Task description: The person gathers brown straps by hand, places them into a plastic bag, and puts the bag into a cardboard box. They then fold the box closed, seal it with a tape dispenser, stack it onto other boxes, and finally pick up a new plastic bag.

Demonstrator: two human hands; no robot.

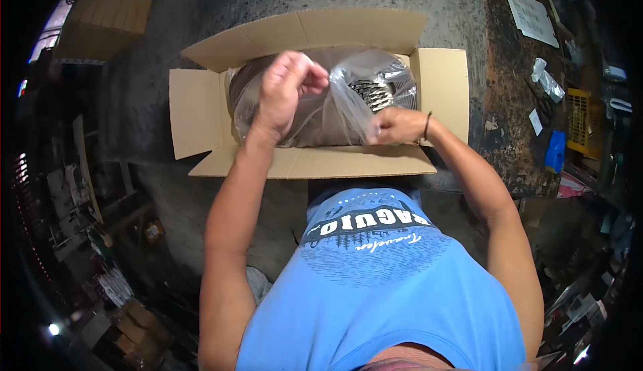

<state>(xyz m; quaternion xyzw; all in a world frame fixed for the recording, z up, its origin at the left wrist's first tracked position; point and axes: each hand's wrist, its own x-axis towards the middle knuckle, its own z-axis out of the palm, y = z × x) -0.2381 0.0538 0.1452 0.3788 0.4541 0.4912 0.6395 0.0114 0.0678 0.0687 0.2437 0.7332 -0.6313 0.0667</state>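
Clear plastic bag [333, 113] bunched upward inside open cardboard box [194, 113].

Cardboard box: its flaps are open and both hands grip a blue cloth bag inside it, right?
Not blue cloth: the head view shows a clear plastic bag. The cardboard box does stand open, and the left hand and right hand both grip the bag inside it.

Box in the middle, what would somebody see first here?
The big open cardboard box sits in the middle with a clear plastic bag inside. The left hand pinches the bag up high, while the right hand grips it lower down. Shiny metal parts show through the plastic.
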